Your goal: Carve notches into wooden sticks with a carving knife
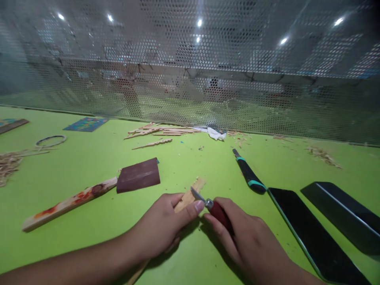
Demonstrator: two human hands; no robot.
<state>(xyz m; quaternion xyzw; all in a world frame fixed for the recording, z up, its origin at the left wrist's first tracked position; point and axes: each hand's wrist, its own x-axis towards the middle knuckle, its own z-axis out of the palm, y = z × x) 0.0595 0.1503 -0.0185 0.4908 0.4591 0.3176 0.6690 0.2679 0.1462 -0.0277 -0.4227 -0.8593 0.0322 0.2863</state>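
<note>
Lime-green tabletop (97,158) spreads beneath the left hand (166,221), which pinches a pale wooden strip (183,202) slanting lengthwise away to the right, and the right hand (249,231), curled round a red-handled knife (219,214) angled forward-left over the strip's far end, with slender carved sticks (163,141) and a perforated screen (190,95) beyond.

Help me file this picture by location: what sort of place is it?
Probably a wood-carving workspace: a knife held at a strip of wood, shavings on the green table, and carved sticks near the mesh screen.
</note>
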